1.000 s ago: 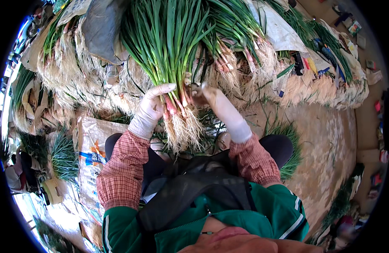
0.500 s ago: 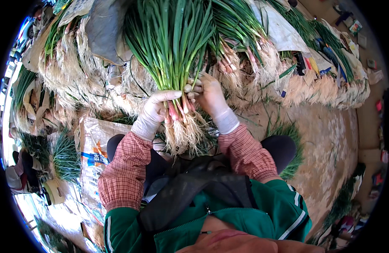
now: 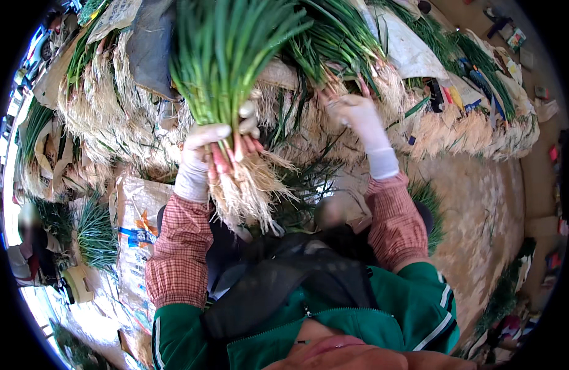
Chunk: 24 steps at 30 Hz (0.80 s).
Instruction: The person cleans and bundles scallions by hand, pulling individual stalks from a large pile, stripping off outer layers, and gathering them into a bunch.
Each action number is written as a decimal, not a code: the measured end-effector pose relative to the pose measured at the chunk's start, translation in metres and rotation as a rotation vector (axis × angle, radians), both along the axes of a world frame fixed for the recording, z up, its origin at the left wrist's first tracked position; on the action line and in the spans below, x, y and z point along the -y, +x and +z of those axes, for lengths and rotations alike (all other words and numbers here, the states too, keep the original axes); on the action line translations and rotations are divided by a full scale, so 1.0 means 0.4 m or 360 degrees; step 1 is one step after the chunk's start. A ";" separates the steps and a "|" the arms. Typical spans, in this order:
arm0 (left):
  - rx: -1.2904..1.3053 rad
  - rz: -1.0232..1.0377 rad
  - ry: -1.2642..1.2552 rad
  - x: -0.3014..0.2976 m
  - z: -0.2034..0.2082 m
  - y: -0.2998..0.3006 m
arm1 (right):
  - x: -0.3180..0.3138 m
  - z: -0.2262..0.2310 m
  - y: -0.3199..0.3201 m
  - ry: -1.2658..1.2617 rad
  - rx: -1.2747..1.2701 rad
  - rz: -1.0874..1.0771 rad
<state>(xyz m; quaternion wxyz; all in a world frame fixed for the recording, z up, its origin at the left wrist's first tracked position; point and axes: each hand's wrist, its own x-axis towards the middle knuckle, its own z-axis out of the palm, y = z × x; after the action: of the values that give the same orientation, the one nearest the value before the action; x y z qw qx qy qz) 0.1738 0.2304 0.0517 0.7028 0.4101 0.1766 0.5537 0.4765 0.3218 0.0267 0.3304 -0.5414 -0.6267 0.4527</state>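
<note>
My left hand (image 3: 201,145), in a whitish glove, is closed round a thick bunch of spring onions (image 3: 216,80). Its long green leaves point away from me, and the reddish stalks and pale roots hang toward me. The gloved fingers show on both sides of the stalks. To the right, my right hand (image 3: 353,116), gloved too, has its fingers closed at the root end of a smaller clump of spring onions (image 3: 318,68) on the pile. Its fingertips partly hide the stalks there.
A long heap of rooted spring onions (image 3: 105,117) spans the far side, partly under a grey sheet (image 3: 150,49) and a white sack (image 3: 414,49). A printed sack (image 3: 136,222) lies at left. Loose greens (image 3: 429,209) lie on the floor at right. Another person (image 3: 34,246) is at far left.
My right hand has left the held bunch and moved right to the clump on the pile. My left hand has shifted slightly left with the bunch, whose leaves are blurred by motion.
</note>
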 end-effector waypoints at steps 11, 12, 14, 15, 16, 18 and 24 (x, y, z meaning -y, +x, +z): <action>0.0191 0.0084 -0.0310 0.016 -0.046 0.061 | 0.130 0.012 -0.102 0.0324 -0.0126 -0.0032; 0.0159 0.0072 -0.0299 0.011 -0.047 0.038 | 0.153 0.003 -0.126 0.0444 -0.0271 0.0112; 0.0101 0.0095 -0.0339 0.008 -0.087 0.017 | 0.203 -0.009 -0.164 0.0427 -0.0260 0.0460; 0.0063 0.0135 -0.0375 0.014 -0.092 0.017 | 0.201 -0.014 -0.175 0.0143 -0.0272 0.0374; 0.0060 0.0065 -0.0382 0.006 -0.092 0.002 | 0.173 -0.014 -0.190 -0.0118 -0.0284 0.0299; 0.0093 0.0118 -0.0411 0.022 -0.083 0.018 | 0.097 -0.033 -0.214 -0.0113 -0.0364 0.0182; -0.0203 0.0085 -0.0461 0.005 -0.112 0.002 | 0.069 -0.022 -0.332 -0.0501 -0.1189 -0.0018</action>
<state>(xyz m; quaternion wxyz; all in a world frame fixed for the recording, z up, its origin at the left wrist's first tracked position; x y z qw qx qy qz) 0.1746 0.2286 0.0067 0.7270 0.3339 0.3098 0.5138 0.3435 0.2941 0.0177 0.4509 -0.3871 -0.3836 0.7069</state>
